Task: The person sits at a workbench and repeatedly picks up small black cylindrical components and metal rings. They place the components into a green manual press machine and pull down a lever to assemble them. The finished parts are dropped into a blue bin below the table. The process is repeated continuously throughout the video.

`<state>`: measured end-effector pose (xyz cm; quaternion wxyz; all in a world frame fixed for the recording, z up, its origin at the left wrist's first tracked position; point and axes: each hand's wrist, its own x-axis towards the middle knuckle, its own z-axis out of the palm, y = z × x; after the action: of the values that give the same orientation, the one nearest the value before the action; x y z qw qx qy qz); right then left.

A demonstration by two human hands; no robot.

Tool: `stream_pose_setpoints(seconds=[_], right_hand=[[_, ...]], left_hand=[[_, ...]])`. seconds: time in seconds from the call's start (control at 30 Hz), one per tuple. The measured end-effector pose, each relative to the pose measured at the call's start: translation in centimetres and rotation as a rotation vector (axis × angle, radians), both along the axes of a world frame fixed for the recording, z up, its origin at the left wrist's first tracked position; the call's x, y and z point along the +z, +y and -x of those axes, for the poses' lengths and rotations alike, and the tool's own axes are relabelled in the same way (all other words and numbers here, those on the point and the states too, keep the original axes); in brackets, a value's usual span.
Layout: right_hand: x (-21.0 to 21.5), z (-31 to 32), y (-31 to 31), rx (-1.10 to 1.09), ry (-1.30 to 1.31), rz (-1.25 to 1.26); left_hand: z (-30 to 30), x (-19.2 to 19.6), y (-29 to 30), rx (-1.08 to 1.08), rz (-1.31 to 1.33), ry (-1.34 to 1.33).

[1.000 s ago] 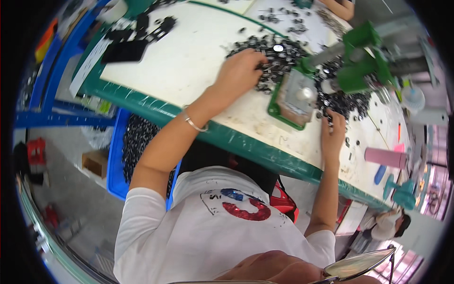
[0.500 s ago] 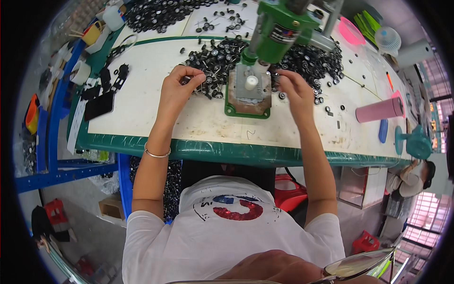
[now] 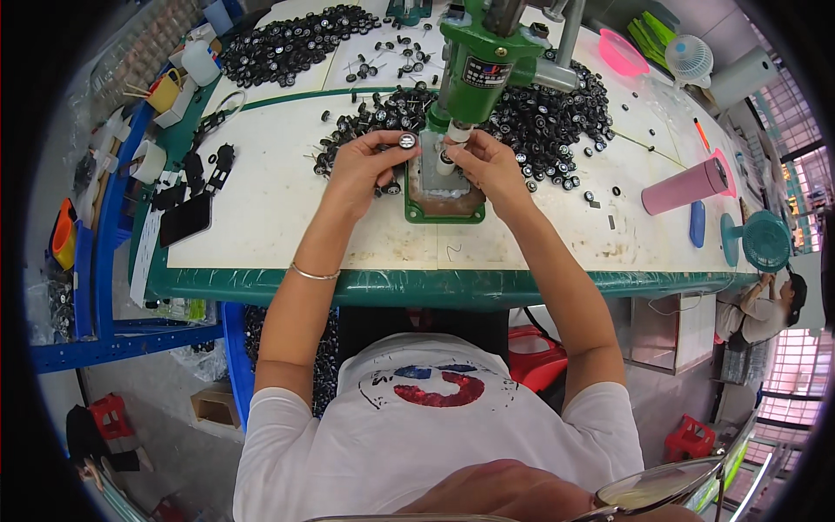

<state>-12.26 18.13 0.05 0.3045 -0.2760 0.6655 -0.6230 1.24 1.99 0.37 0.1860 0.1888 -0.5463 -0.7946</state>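
Both hands (image 3: 365, 165) now nearer press (image 3: 474, 70)

One green press (image 3: 474, 61), one pink flask (image 3: 684, 187), two fans (image 3: 755, 241), countless small black wheels (image 3: 548, 113).

Press (image 3: 474, 78) behind hands, on table (image 3: 278, 217)

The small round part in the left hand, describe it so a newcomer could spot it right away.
Find the green press mid-table. Just left of its base, the left hand pinches a small black wheel with a shiny silver centre in its fingertips. Unlike the heaped wheels behind, it is raised, face up.
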Motion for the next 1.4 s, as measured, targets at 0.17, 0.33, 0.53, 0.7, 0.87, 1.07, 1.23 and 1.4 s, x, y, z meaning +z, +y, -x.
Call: stream_pose_setpoints(seconds=[0.17,0.33,0.53,0.7,0.87,1.07,1.23,1.4], right_hand=[[1.4,1.4,1.1,-0.104,-0.167,0.157],[5.8,5.9,2.4,-0.252,-0.061,0.34],[15.2,11.0,0.9,-0.189,0.307,0.509],[24.9,11.6,-6.5,-0.269,0.027,0.495],[23.7,11.7,-5.2,-0.257,0.171,0.674],[23.6,7.4,-2.7,-0.204,0.365,0.759],[22.9,2.8,-1.4,-0.244,0.494,0.925],[20.5,1.6,1.3,-0.046,0.716,1.147]], left_hand=[[1.6,0.5,2.2,0.048,0.323,-0.093],[3.2,0.7,3.2,0.0,0.41,0.086],[4.3,0.8,3.6,-0.032,0.226,0.129],[4.3,-0.1,2.8,-0.028,0.291,0.245],[4.4,0.2,2.7,-0.044,0.353,0.239],[4.1,0.2,2.7,-0.035,0.375,0.207],[3.7,-0.3,2.5,-0.011,0.385,0.197],[4.1,0.3,2.8,-0.032,0.407,0.182]])
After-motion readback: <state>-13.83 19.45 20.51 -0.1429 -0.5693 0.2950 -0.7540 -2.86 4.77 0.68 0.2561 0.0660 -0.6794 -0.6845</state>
